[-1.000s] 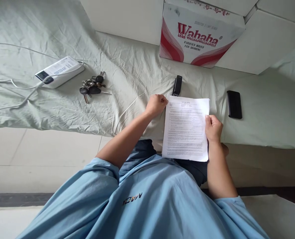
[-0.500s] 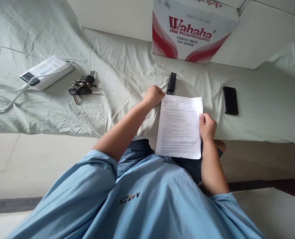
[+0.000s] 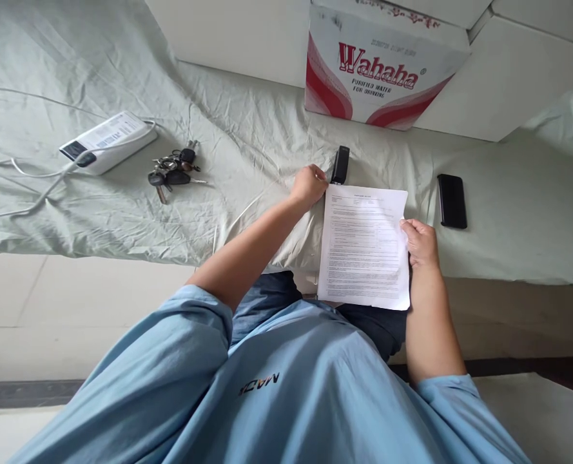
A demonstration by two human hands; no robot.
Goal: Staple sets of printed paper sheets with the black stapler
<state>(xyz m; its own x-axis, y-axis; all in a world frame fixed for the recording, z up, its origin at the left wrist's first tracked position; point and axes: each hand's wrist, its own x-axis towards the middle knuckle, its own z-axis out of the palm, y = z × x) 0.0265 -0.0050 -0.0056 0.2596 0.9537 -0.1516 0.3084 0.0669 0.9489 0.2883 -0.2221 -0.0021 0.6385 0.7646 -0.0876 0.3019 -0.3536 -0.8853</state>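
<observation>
Printed sheets of paper (image 3: 363, 248) hang over the front edge of the cloth-covered surface, above my lap. My left hand (image 3: 309, 185) pinches their upper left corner. On the right side, my right hand (image 3: 420, 241) grips the edge with the thumb on top. How many sheets lie together I cannot tell. Just beyond the top edge, close to my left fingers, lies a black stapler (image 3: 341, 164); its near end is right by the paper. Neither hand is holding the stapler.
A black phone (image 3: 452, 201) lies to the right. On the left are a bunch of keys (image 3: 174, 169) and a white box-shaped device (image 3: 109, 142) with a cable. A Wahaha water carton (image 3: 380, 74) stands at the back against white panels.
The right side of the paper has shifted outward to the right with my right hand, and the sheet bends slightly there. My left hand stays at the corner. The whole view has shifted slightly.
</observation>
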